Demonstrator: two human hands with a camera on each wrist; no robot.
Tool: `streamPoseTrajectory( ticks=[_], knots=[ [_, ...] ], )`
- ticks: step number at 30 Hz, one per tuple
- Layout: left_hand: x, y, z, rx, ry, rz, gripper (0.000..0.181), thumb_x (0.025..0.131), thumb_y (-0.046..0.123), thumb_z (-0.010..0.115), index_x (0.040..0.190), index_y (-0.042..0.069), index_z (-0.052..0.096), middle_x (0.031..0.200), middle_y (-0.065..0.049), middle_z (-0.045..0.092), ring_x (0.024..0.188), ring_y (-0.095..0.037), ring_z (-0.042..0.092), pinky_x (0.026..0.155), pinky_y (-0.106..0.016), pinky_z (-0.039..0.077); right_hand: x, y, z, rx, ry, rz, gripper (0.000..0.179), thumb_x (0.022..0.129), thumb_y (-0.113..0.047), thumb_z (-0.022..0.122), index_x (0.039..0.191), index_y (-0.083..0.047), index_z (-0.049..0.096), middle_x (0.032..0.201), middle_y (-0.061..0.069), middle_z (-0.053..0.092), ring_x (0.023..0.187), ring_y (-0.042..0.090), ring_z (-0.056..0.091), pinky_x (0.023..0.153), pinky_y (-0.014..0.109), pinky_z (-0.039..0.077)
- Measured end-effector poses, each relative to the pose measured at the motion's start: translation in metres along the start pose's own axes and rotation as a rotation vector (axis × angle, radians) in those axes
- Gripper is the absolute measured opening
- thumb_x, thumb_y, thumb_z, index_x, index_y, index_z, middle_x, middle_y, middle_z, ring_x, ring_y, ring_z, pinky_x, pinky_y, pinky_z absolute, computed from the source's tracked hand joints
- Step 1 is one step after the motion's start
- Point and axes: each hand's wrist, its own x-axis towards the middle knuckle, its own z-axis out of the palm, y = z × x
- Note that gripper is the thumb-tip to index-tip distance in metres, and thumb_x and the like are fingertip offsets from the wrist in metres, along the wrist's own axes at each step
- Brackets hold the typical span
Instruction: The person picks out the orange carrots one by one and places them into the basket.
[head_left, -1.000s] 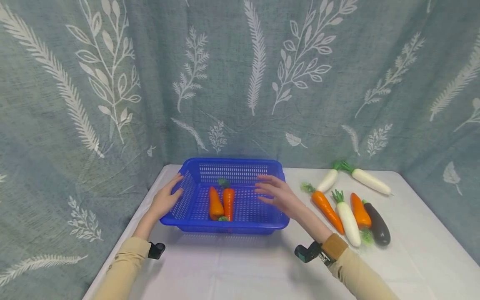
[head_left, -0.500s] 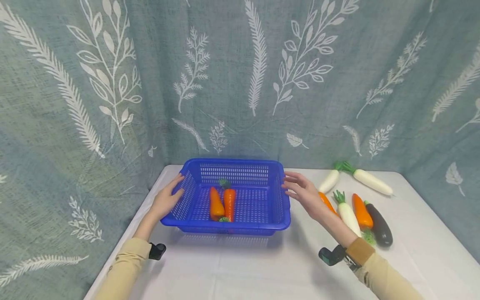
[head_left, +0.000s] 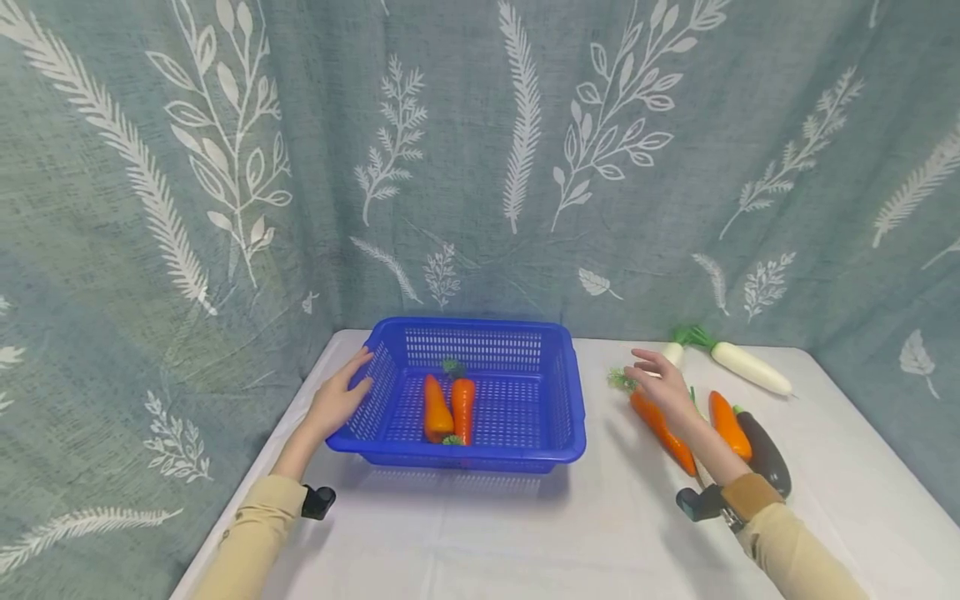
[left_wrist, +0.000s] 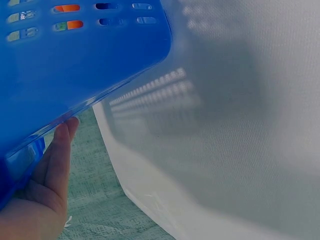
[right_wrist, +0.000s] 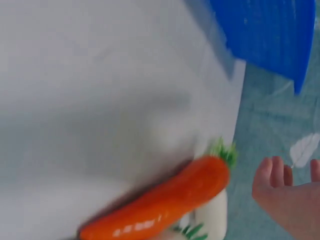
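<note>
My left hand [head_left: 337,400] rests at the left rim of a blue perforated plastic basket [head_left: 457,457], fingers fairly straight. In the left wrist view its fingertips [left_wrist: 72,125] lie right at the rim. Two orange carrots [head_left: 463,408] lie side by side inside the basket. To the right, my right hand [head_left: 663,390] hovers over the vegetables with loosely bent fingers and holds nothing. Nearest below it is a carrot [head_left: 667,437] with a feathery green top; in the right wrist view this carrot [right_wrist: 165,200] lies beside the hand. A white radish there is mostly hidden by the arm.
Another carrot [head_left: 729,427] and a dark eggplant [head_left: 767,458] lie farther right. At the back is a white radish [head_left: 750,367], with a second radish [head_left: 673,354] partly behind my right hand. A patterned green curtain [head_left: 480,167] surrounds the white table [head_left: 480,542].
My right hand has moved rightward from over the basket, past its right rim, to above the vegetables. My left hand has stayed at the left rim, and the two carrots lie still in the basket.
</note>
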Motion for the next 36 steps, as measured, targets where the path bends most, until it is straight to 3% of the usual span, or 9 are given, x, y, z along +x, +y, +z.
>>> streamPoseTrajectory(
  ticks=[7, 14, 26, 36],
  knots=[
    [0.003, -0.001, -0.002, 0.001, 0.001, 0.005, 0.048, 0.102, 0.010, 0.044, 0.146, -0.006, 0.036, 0.156, -0.022, 0.025, 0.140, -0.046, 0.025, 0.111, -0.061, 0.023, 0.000, 0.009, -0.020, -0.132, 0.000, 0.023, 0.059, 0.101, -0.020, 0.052, 0.149, 0.003, 0.028, 0.147, 0.034, 0.030, 0.133, 0.047, 0.035, 0.111, 0.055, 0.030],
    [0.003, -0.001, -0.002, 0.014, 0.004, 0.004, 0.048, 0.102, 0.010, 0.043, 0.146, -0.006, 0.036, 0.156, -0.022, 0.025, 0.139, -0.047, 0.026, 0.111, -0.062, 0.023, 0.001, 0.021, -0.026, -0.307, -0.122, 0.004, 0.057, 0.099, -0.018, 0.054, 0.145, 0.007, 0.032, 0.142, 0.041, 0.028, 0.131, 0.054, 0.031, 0.104, 0.061, 0.035],
    [-0.001, -0.002, 0.003, -0.001, 0.013, 0.017, 0.046, 0.101, 0.008, 0.044, 0.145, -0.007, 0.038, 0.156, -0.022, 0.026, 0.140, -0.045, 0.025, 0.111, -0.060, 0.023, 0.006, 0.042, -0.020, -0.646, -0.083, -0.206, 0.040, 0.088, -0.004, 0.064, 0.124, 0.011, 0.056, 0.121, 0.038, 0.052, 0.113, 0.053, 0.047, 0.095, 0.062, 0.041],
    [0.002, -0.005, 0.003, -0.010, 0.011, 0.013, 0.047, 0.101, 0.007, 0.043, 0.145, -0.007, 0.037, 0.156, -0.022, 0.025, 0.141, -0.045, 0.024, 0.112, -0.060, 0.022, 0.008, 0.044, -0.017, -0.657, -0.098, -0.210, 0.039, 0.085, 0.004, 0.063, 0.122, 0.011, 0.056, 0.121, 0.035, 0.056, 0.108, 0.049, 0.052, 0.096, 0.061, 0.042]
  ],
)
